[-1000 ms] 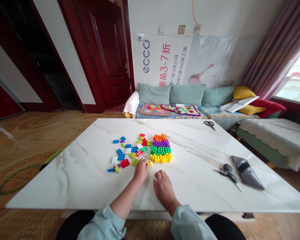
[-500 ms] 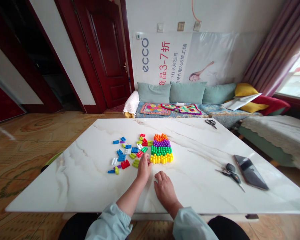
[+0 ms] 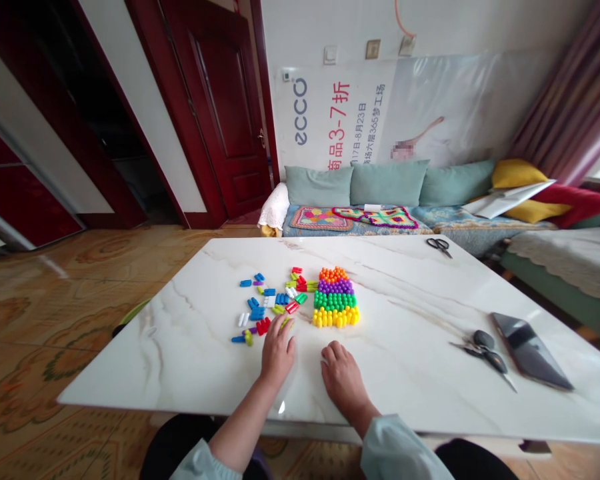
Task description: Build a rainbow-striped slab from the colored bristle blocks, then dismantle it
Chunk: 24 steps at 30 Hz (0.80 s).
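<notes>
Four knobbly bands [image 3: 335, 300] lie on a veined tabletop [image 3: 410, 360].

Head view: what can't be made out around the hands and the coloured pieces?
In the head view:
- Lime pieces: partly hidden by the left hand's fingers; a grip can't be confirmed.
- Right hand: its own back hides the palm and anything beneath.
- Yellow pieces: too small and crowded to count.

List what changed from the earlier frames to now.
Left hand let go of the yellow pieces at the yellow block's left end and moved left to the lime-green pieces; grip unclear. Unchanged: right hand on the table, scissors, phone.
</notes>
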Each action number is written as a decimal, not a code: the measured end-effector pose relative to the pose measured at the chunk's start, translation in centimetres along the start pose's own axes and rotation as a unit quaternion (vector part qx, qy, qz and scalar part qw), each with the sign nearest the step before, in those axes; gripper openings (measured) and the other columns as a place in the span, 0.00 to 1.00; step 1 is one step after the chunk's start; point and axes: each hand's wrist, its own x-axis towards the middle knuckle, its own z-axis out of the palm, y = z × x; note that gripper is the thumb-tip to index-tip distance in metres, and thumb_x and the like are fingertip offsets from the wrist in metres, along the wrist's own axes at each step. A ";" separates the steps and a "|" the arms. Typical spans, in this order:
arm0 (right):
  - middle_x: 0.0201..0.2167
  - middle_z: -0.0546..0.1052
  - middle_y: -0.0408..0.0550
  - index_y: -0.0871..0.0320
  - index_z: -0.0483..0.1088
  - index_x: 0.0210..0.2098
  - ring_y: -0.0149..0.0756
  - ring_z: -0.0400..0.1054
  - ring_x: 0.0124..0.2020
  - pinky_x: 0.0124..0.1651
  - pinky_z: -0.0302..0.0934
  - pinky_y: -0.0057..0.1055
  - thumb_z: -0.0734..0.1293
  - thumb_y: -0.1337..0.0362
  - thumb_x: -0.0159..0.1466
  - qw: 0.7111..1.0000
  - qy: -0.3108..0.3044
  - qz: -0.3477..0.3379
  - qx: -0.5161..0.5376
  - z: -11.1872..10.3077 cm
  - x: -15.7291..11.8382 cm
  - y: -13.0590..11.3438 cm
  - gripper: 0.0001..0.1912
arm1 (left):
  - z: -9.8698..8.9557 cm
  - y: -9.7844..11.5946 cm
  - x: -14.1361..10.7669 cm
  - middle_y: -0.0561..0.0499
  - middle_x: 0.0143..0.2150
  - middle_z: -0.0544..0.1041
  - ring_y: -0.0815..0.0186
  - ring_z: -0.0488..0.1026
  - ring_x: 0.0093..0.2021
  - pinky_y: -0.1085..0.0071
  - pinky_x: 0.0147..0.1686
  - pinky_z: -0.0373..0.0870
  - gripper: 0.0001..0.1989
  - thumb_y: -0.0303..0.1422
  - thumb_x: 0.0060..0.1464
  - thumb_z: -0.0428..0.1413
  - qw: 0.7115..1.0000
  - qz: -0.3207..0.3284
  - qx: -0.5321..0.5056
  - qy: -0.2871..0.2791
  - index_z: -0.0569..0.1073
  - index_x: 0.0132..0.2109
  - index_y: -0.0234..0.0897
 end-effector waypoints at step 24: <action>0.45 0.71 0.54 0.59 0.58 0.55 0.42 0.68 0.44 0.45 0.63 0.36 0.58 0.68 0.66 0.999 0.044 0.012 0.025 1.1 -0.1 0.6 0.17 | 1.8 3.9 -2.0 0.48 0.38 0.80 0.63 0.77 0.38 0.67 0.41 0.76 0.10 0.28 0.57 0.50 0.959 -0.101 -0.251 -0.089 0.75 0.41 0.37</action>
